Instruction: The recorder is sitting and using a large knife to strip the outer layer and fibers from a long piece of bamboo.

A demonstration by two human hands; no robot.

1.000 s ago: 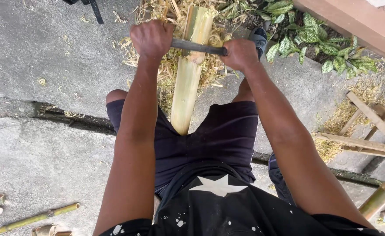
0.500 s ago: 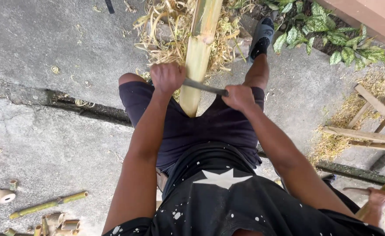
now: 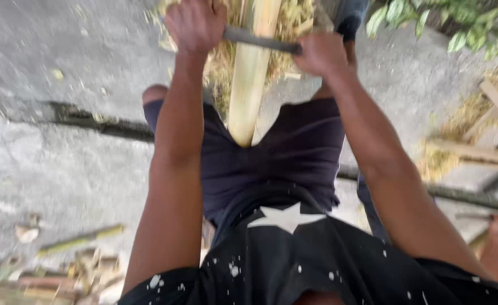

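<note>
A pale yellow bamboo pole runs away from me, its near end resting between my thighs on dark shorts. Across it lies a dark metal blade. My left hand is closed around the blade's left end and my right hand grips its right end, both arms stretched out. The blade crosses the pole near the top of the view. Both fists hide the ends of the blade.
Bamboo shavings pile up around the pole on the concrete ground. Cut bamboo pieces lie at lower left. Wooden slats sit at right, green leaves at top right. A crack crosses the concrete.
Both hands have pushed the blade away from me along the pole, arms extending again after being drawn close to my lap half a second ago.
</note>
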